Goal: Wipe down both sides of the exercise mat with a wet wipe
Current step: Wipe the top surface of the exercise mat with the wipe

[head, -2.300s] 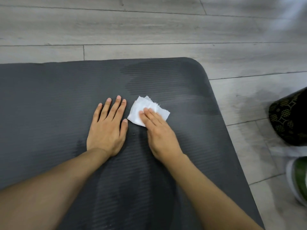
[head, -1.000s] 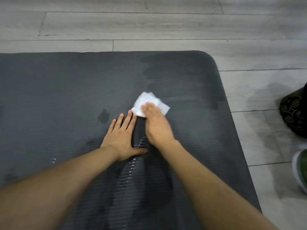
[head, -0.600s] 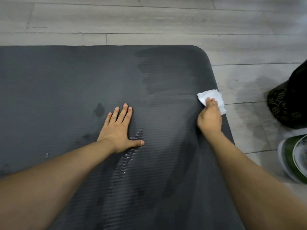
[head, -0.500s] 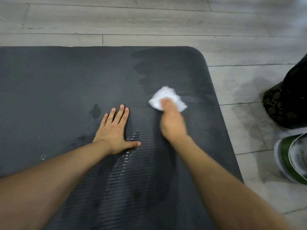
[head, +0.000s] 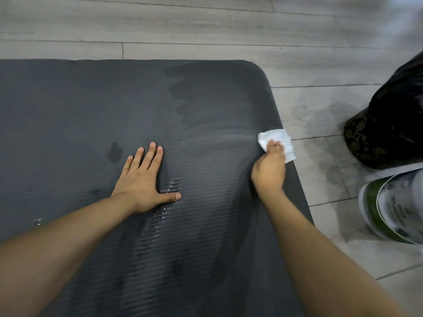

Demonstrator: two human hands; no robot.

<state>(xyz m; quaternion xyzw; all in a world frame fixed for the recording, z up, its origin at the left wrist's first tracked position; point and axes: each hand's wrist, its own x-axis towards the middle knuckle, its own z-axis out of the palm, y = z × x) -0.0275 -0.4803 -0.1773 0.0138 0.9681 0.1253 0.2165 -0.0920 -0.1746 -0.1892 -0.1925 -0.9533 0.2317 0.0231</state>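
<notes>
A dark grey ribbed exercise mat [head: 91, 106] lies flat on the floor and fills most of the view. Wet streaks darken it near the far right corner and shine beside my left thumb. My left hand [head: 143, 179] lies flat on the mat, fingers straight and thumb spread. My right hand [head: 269, 169] is at the mat's right edge and presses a crumpled white wet wipe [head: 278, 141] down with its fingers. Part of the wipe hangs over the edge onto the floor.
Grey wood-look floor [head: 206, 26] surrounds the mat. To the right stand a black bag with a gold pattern [head: 386, 124] and a white and green tub [head: 393, 209], close to the mat's right side.
My right hand has swept the wipe from the mat's middle out to its right edge. My left hand has stayed flat in place.
</notes>
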